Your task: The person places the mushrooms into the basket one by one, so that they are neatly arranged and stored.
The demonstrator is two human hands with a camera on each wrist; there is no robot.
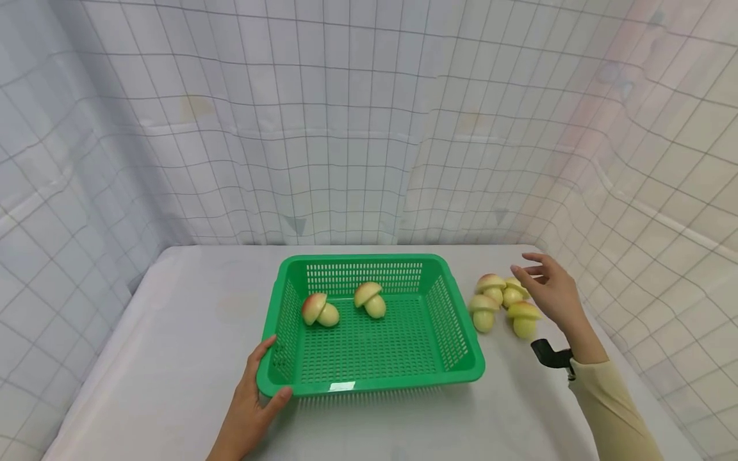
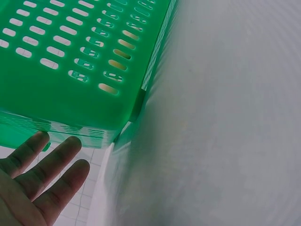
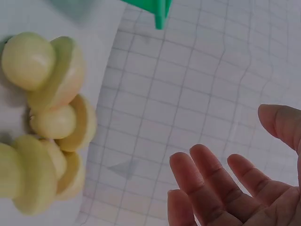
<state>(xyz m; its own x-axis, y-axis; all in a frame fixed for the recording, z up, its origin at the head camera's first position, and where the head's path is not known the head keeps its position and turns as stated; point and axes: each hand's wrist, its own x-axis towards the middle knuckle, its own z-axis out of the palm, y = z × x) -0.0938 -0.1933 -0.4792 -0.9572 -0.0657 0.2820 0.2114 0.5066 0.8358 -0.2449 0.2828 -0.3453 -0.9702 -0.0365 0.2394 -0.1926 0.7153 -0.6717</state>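
Observation:
A green slotted basket (image 1: 455,320) stands mid-table with two toy mushrooms in it, one (image 1: 319,310) at the left and one (image 1: 370,299) nearer the middle. Several more mushrooms (image 1: 483,311) lie in a cluster on the table just right of the basket. My right hand (image 1: 548,288) hovers over that cluster with fingers spread and holds nothing. In the right wrist view the fingers (image 3: 211,183) are apart from the mushrooms (image 3: 44,70). My left hand (image 1: 254,390) rests against the basket's near-left corner, fingers straight. In the left wrist view, the fingers (image 2: 42,174) lie under the basket's rim (image 2: 70,103).
The white table (image 1: 173,333) is walled on all sides by a grid-patterned curtain (image 1: 346,128). A black wrist mount (image 1: 550,354) sits on my right forearm. Bare tabletop lies left of the basket and along the near edge.

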